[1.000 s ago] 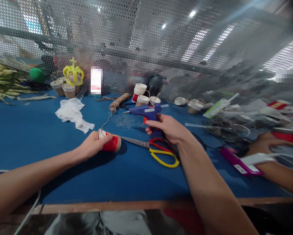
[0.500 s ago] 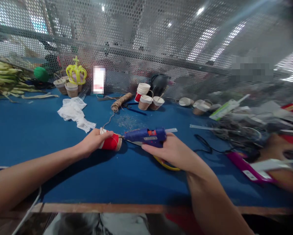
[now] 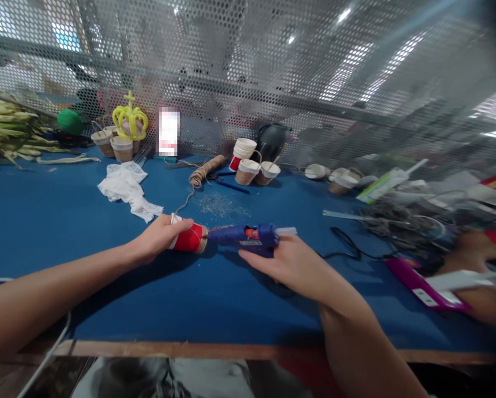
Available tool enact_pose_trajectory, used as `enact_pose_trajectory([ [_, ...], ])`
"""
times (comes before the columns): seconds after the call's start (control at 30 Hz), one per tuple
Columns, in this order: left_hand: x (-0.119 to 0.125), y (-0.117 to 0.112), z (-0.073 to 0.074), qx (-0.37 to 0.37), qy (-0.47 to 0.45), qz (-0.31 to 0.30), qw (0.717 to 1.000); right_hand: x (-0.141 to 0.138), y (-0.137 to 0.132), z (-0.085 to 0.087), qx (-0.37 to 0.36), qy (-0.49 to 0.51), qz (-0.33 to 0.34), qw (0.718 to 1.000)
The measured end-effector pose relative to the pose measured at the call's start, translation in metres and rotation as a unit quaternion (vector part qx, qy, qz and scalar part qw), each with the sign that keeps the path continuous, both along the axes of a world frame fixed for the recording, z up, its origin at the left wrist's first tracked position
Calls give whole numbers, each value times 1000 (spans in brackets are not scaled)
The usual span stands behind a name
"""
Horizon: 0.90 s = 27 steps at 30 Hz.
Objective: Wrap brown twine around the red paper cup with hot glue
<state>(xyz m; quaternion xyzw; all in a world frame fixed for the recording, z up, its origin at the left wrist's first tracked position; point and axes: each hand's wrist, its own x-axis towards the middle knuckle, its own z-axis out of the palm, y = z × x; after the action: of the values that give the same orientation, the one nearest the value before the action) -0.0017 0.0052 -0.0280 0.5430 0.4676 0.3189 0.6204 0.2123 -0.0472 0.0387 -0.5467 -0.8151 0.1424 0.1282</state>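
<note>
My left hand [image 3: 162, 237] is closed round a red paper cup [image 3: 188, 239] lying on its side, white rim toward the palm. Jute twine is wound at the cup's base end, and a strand [image 3: 186, 202] runs from the cup back to a twine roll [image 3: 206, 170]. In my right hand [image 3: 287, 260] is a blue hot glue gun [image 3: 245, 236], with a clear glue stick poking out of its back. Its nozzle points left and meets the cup's twine-covered end; whether glue is coming out cannot be made out.
Crumpled white cloth [image 3: 125, 185] lies left of the twine. Small twine-wrapped cups [image 3: 248, 172] stand at the back, near a yellow crown-shaped piece [image 3: 130, 122]. At right are a purple power strip [image 3: 424, 287], tangled grey strands [image 3: 391, 218] and another person's blurred hand [image 3: 467, 265].
The glue gun has dropped slightly and turned a little, its nozzle staying at the cup's end. A yellow loop seen below my right hand earlier is out of sight. My left hand keeps its hold.
</note>
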Motion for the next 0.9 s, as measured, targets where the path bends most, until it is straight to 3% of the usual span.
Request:
enact_pose_trajectory([
  [0.27,0,0,0,-7,8,14,1000,-1,-2,0,22,-3,31,999],
  [0.9,-1,-5,-3,37,5,1,999,-5,-4,3,13,17,3,1000],
])
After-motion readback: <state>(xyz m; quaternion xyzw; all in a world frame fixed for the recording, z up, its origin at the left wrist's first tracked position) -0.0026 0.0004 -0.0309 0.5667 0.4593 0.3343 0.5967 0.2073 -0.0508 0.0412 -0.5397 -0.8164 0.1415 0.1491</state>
